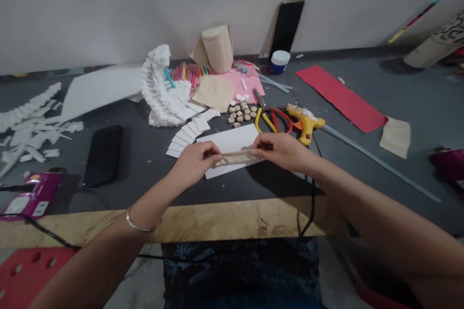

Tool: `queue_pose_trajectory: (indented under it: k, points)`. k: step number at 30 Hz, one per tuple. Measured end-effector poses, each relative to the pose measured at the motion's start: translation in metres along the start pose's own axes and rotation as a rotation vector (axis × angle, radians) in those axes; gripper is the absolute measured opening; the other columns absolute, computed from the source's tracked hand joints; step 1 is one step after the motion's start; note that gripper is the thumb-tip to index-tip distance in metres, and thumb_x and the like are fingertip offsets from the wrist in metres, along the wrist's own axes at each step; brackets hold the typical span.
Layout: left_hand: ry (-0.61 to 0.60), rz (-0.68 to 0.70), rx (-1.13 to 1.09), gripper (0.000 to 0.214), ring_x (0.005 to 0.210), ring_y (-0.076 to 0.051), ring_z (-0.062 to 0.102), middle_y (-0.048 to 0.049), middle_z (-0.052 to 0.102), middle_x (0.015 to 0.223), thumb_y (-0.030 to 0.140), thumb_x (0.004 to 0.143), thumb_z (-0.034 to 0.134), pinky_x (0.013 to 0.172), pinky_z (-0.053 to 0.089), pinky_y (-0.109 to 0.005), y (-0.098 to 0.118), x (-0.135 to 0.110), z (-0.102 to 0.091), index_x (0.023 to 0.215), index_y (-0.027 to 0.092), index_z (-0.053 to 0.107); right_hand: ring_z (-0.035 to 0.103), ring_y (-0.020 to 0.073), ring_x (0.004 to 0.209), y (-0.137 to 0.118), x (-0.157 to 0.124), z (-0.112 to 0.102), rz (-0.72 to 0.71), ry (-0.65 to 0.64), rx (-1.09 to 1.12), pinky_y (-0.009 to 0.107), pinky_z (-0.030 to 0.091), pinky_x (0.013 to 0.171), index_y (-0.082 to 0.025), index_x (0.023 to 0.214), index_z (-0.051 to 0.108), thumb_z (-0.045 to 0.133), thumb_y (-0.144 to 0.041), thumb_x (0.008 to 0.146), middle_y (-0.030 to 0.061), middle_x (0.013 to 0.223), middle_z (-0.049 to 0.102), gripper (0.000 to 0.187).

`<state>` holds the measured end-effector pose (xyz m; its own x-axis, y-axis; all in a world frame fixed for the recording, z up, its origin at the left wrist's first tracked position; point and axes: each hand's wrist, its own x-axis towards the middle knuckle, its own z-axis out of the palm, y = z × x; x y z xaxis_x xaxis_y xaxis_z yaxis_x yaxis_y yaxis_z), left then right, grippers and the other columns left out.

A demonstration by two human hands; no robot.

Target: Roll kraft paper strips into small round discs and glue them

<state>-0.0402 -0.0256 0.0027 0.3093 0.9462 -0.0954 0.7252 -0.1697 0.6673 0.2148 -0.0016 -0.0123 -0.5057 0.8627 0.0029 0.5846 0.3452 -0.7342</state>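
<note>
My left hand (198, 157) pinches one end of a narrow strip of beige tissue paper (236, 157). The other end is pinched in my right hand (278, 148), so the strip stretches between my fingertips. Both hands are closed. Beneath it lies a white rectangular card (232, 140) on the dark table. Left of the card is a fan of small white foam pieces (186, 135). Just behind it sit several small beige balls (242, 113), and pliers with red and yellow handles (273, 118). A yellow glue gun (305, 123) lies near my right wrist.
A white ruffled model (159, 89), a beige paper roll (218, 50) and a blue jar with white lid (279, 62) stand at the back. A phone (103, 154) lies left, white scraps (34, 128) beyond. Right are red paper (342, 99) and a clear glue stick (384, 164).
</note>
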Motion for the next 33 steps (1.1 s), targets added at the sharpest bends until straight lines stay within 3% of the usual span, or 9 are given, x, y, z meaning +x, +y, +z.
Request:
queue_pose_trajectory:
  k: [4,9,21,27,33]
  points:
    - [0.025,0.092,0.107,0.012,0.07,-0.016,0.058,-0.0019,0.067,0.073,0.023,0.083,0.062,0.062,0.04,-0.026,-0.009,0.008,0.003,0.076,0.018,0.069,0.062,0.0184,0.078,0.01,0.005,0.008,-0.075,0.049,-0.171,0.03,0.046,0.069,-0.02,0.078,0.066,0.065,-0.021,0.082,0.002,0.079,0.069,0.004]
    - [0.032,0.167,0.143,0.009,0.076,-0.018,0.058,-0.0022,0.068,0.077,0.02,0.083,0.062,0.067,0.041,-0.029,-0.015,0.011,0.002,0.079,0.019,0.07,0.06,0.0187,0.079,0.014,0.006,0.012,-0.127,0.079,-0.217,0.03,0.046,0.068,-0.02,0.084,0.067,0.065,-0.022,0.085,0.0022,0.079,0.068,0.003]
    - [0.147,0.386,0.24,0.013,0.089,-0.019,0.061,-0.0055,0.069,0.09,0.02,0.091,0.056,0.081,0.047,-0.034,-0.031,0.005,0.008,0.092,0.018,0.069,0.062,0.0205,0.087,0.027,0.004,0.01,-0.317,0.109,-0.311,0.033,0.05,0.077,-0.018,0.094,0.071,0.053,-0.025,0.095,0.0075,0.091,0.07,0.019]
    - [0.213,0.456,0.218,0.014,0.088,-0.018,0.061,-0.0059,0.068,0.089,0.016,0.091,0.056,0.078,0.05,-0.031,-0.037,0.005,0.009,0.096,0.016,0.069,0.062,0.0205,0.085,0.03,0.004,0.011,-0.361,0.144,-0.323,0.033,0.051,0.076,-0.018,0.093,0.071,0.055,-0.025,0.094,0.0077,0.089,0.07,0.017]
    - [0.24,0.438,0.203,0.014,0.089,-0.018,0.062,-0.0057,0.067,0.091,0.015,0.09,0.057,0.078,0.051,-0.03,-0.039,0.008,0.012,0.096,0.017,0.07,0.062,0.0209,0.086,0.035,0.006,0.013,-0.389,0.186,-0.285,0.034,0.051,0.077,-0.017,0.093,0.071,0.057,-0.023,0.093,0.0085,0.088,0.069,0.015]
